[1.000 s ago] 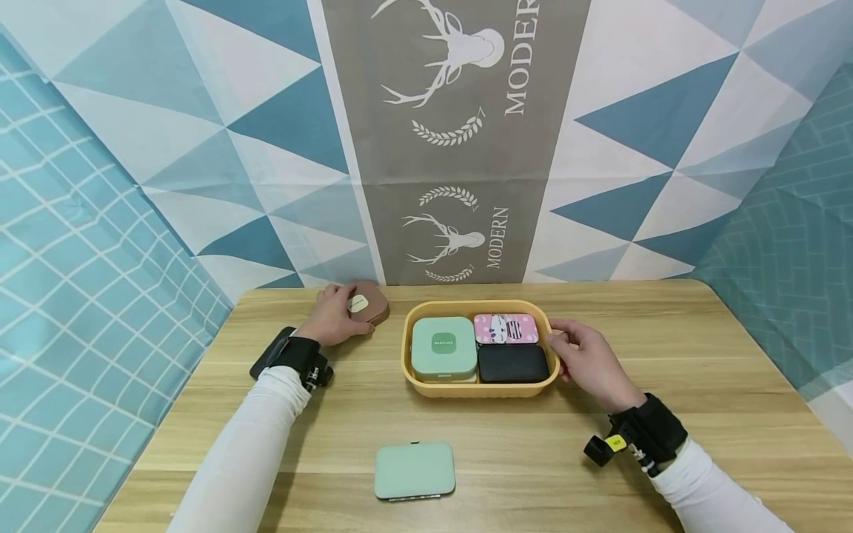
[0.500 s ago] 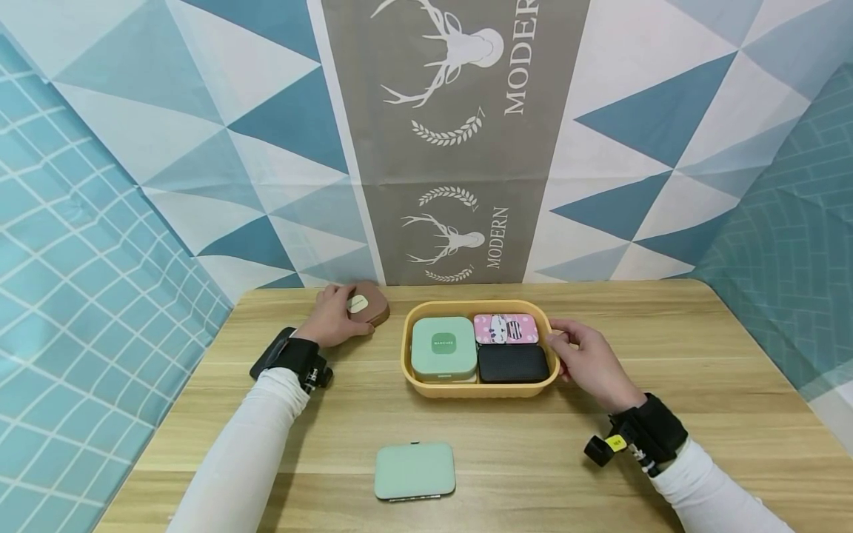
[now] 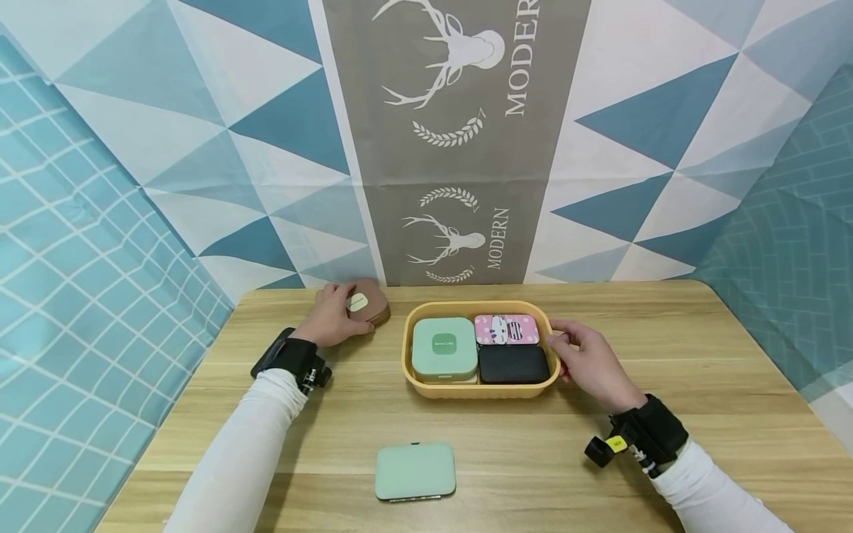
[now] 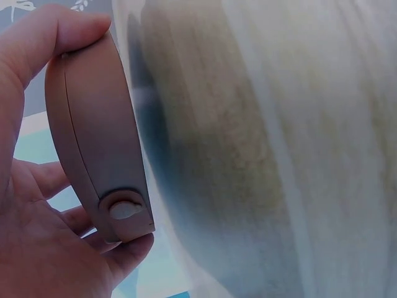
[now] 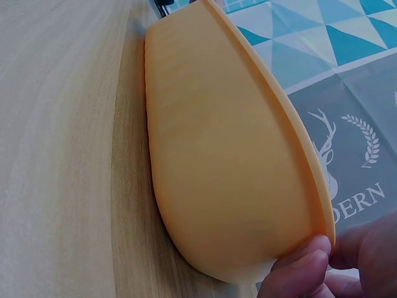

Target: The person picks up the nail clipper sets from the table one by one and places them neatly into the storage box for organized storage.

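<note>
My left hand (image 3: 331,317) grips a brown rounded case (image 3: 369,305) at the table's far left edge. In the left wrist view, thumb and fingers span the case (image 4: 99,118), whose snap-like button faces the camera. A yellow oval basket (image 3: 480,391) sits on the table to the right, and my right hand (image 3: 589,363) pinches its right-end rim. The right wrist view shows the thumb against the basket's outer wall (image 5: 217,136). Inside the basket lie a mint-green square box (image 3: 444,363), a pink cartoon-printed tin (image 3: 526,329) and a black case (image 3: 513,365).
A flat mint-green case (image 3: 415,471) lies on the wooden table (image 3: 533,459) in front of the basket. Patterned cloth (image 3: 466,163) hangs right behind the table's far edge. Blue tile-patterned cloth (image 3: 87,296) borders the left side.
</note>
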Demonstrator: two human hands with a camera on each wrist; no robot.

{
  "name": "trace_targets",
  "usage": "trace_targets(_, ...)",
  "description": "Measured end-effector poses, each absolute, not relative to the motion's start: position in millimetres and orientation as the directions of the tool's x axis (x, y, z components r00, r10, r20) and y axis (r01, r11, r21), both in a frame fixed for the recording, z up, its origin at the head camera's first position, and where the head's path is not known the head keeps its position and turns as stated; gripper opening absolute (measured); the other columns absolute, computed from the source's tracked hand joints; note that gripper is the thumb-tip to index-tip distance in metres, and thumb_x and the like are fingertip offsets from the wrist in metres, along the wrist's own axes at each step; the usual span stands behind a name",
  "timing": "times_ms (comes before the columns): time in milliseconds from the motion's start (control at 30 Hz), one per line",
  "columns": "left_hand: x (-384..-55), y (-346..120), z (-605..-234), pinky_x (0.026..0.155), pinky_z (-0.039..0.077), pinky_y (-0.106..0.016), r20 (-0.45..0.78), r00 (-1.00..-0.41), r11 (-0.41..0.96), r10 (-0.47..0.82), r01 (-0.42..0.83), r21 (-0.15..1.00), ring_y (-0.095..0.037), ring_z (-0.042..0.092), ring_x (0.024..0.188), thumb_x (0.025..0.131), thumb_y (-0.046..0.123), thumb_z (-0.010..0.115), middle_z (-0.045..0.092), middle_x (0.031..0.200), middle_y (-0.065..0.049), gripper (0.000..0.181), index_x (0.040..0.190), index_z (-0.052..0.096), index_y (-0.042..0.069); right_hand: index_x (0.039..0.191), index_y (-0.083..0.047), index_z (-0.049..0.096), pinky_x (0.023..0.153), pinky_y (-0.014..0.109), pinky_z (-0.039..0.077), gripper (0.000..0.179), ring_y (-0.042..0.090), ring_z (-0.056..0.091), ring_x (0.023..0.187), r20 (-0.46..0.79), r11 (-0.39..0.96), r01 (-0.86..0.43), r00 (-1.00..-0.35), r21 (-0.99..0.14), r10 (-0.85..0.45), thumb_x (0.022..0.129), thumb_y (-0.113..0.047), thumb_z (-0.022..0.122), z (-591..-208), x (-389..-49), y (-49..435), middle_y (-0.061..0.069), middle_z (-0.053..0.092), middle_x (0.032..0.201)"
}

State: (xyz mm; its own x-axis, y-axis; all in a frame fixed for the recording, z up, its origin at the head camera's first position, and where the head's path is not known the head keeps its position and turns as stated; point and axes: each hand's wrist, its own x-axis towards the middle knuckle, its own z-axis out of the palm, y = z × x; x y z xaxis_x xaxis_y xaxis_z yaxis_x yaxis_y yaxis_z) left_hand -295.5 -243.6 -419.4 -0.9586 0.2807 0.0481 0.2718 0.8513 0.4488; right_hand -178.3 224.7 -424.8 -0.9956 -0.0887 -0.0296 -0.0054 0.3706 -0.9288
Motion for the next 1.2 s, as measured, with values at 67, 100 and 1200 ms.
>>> trace_targets(67,-294,-243,-418,0.113,0.036,-0.061,0.050,-0.958,0.849,0.284,0.275,0.451,-0.050,0.029,0.143,0.088,0.037,0.084,0.032,0.157,-0.034,0.099,0.162,0.033,-0.005,0.155,0.004,0.046,0.056,0.032,0.053,0.048,0.021,0.057,0.067,-0.031,0.366,-0.004,-0.996,-0.931,-0.089,0.113,-0.019,0.053,-425,-178,225,0.018,0.055,0.101)
trace_targets(100,-294,-243,-416,0.113,0.036,-0.061,0.051,-0.957,0.848,0.285,0.277,0.453,-0.050,0.029,0.143,0.088,0.037,0.084,0.032,0.158,-0.034,0.099,0.162,0.033,-0.004,0.155,0.004,0.046,0.056,0.031,0.053,0.048,0.021,0.057,0.067,-0.032,0.365,-0.003,-0.996,-0.931,-0.088,0.113,-0.019,0.053,-425,-178,225,0.018,0.055,0.101)
trace_targets(1200,-275,-234,-389,0.104,0.041,-0.056,0.144,-0.931,0.819,0.335,0.363,0.445,-0.043,0.036,0.130,0.084,0.036,0.086,0.040,0.148,-0.026,0.095,0.160,0.040,0.000,0.154,0.005,0.046,0.057,0.031,0.053,0.048,0.021,0.057,0.069,-0.044,0.356,0.012,-0.996,-0.934,-0.082,0.113,-0.019,0.053,-425,-179,225,0.018,0.055,0.102)
